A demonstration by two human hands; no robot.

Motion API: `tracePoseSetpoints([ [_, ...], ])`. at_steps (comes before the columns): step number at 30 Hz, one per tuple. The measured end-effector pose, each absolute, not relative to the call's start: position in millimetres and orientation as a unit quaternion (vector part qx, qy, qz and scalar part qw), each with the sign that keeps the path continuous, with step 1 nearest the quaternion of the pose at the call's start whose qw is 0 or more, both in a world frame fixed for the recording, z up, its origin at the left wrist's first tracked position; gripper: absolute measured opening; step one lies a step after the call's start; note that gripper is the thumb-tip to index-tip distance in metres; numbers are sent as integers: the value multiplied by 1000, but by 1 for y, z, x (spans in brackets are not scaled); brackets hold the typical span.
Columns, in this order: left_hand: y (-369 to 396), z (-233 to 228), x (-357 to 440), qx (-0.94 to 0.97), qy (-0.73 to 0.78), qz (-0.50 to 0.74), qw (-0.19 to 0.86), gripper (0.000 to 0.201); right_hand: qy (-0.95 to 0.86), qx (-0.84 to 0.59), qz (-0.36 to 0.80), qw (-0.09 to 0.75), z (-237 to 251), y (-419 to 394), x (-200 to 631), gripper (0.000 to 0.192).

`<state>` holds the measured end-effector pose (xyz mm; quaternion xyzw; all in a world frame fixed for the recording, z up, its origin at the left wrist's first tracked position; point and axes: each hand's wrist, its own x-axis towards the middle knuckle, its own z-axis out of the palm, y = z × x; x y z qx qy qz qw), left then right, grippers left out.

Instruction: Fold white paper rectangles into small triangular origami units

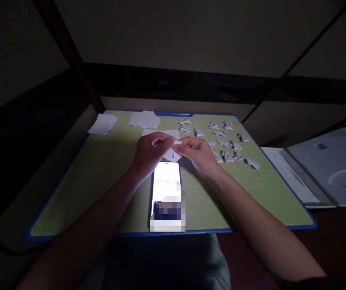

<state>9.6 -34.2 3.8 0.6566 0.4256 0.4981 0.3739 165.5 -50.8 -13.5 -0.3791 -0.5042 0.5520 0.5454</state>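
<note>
My left hand (150, 150) and my right hand (199, 153) meet above the middle of the table, fingertips pinched together. Between them they grip a small piece of white folded paper (177, 142), mostly hidden by the fingers. Under the hands lies white paper (173, 132), partly covered by them. Just nearer to me, a lit phone (166, 173) lies flat with timer digits on its screen. To the right of my right hand, several small folded paper shapes (226, 156) are spread across the tabletop.
The green table (100, 181) has a blue rim. White paper stacks lie at its far left corner (102, 124) and back edge (142, 119). A flat white box (330, 161) sits beyond the right edge. A dark panelled wall stands behind.
</note>
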Motion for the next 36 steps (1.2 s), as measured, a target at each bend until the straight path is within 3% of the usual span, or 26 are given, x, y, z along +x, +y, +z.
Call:
tracePoseSetpoints([
  [36,-32,3,9,658,412,504,378,12,-499,-403,541,544,-13,-51,166,20],
])
